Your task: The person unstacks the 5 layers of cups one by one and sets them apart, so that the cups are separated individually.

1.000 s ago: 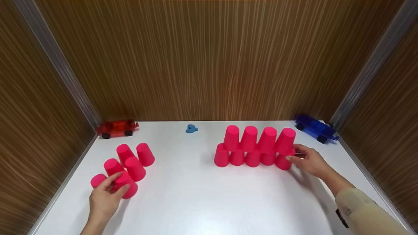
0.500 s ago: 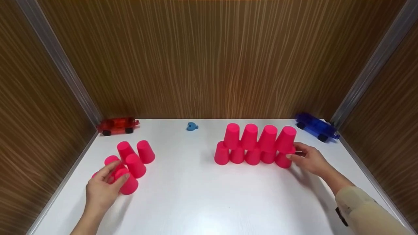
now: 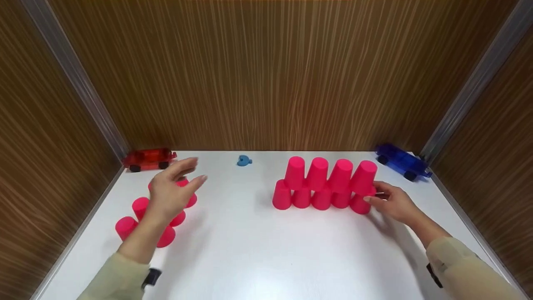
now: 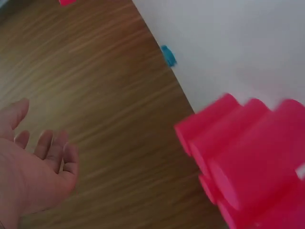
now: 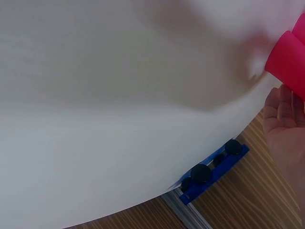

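My left hand (image 3: 170, 196) hovers over the left group of upside-down pink cups (image 3: 126, 226), thumb and fingers spread with nothing between them; it hides part of that group. On the right, several pink cups stand mouth down in a row, with a second row on top. At that stack's right end my right hand (image 3: 391, 204) holds the bottom cup (image 3: 360, 204), thumb in front and fingers behind. The right wrist view shows the fingers (image 5: 285, 107) against a cup (image 5: 288, 62). In the left wrist view, the left hand (image 4: 33, 171) is apart from the stacked cups (image 4: 252, 157).
A red toy car chassis (image 3: 150, 159) stands at the back left, a blue one (image 3: 403, 161) at the back right. A small blue fish-shaped piece (image 3: 244, 160) lies near the back wall. Wood-grain panels (image 3: 266, 75) enclose the white table (image 3: 250, 250) on three sides.
My left hand has let go of the front cup in the left group and risen toward the back right. The right hand stays at the stack's end.
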`<state>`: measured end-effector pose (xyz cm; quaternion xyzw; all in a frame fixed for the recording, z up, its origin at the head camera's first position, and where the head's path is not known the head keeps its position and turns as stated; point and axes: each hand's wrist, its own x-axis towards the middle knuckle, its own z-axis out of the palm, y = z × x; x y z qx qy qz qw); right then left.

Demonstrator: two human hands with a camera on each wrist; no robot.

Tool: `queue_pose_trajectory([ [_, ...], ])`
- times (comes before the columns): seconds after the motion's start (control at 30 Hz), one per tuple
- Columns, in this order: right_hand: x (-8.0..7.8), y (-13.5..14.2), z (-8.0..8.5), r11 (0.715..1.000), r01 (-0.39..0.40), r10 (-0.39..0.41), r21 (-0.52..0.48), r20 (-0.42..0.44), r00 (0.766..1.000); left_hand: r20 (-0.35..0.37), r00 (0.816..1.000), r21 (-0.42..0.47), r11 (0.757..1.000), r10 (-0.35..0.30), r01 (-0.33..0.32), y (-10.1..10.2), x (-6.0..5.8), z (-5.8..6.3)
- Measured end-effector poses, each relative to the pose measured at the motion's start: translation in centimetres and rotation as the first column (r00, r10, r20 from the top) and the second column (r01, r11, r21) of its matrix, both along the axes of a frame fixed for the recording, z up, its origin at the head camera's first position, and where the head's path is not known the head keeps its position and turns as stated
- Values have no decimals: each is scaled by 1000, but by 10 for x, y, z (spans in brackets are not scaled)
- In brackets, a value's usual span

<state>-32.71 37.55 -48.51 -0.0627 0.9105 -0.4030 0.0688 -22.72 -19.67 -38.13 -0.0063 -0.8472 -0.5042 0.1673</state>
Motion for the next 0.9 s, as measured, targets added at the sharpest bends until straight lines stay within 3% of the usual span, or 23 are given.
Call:
queue_pose_trajectory([
  [0.23,0,2,1,1000,-1,1,-9,-20,1000,-48,991,-3,992,-125,125,59,-44,1],
  [0.4,0,1,0,1000,6,-5,-13,12,1000,-34,981,-5,982,-189,189,101,-68,-3],
  [0.53,2,-1,-1,1000,6,-6,-14,16,1000,2,976,-21,975,-220,220,134,-80,-5],
  [0.67,4,-3,-2,1000,6,-6,-13,16,1000,83,966,-14,969,-246,248,161,-88,-10],
  [0.9,1,-7,-2,1000,-9,10,-23,28,1000,144,945,11,956,-293,294,182,-96,-27],
])
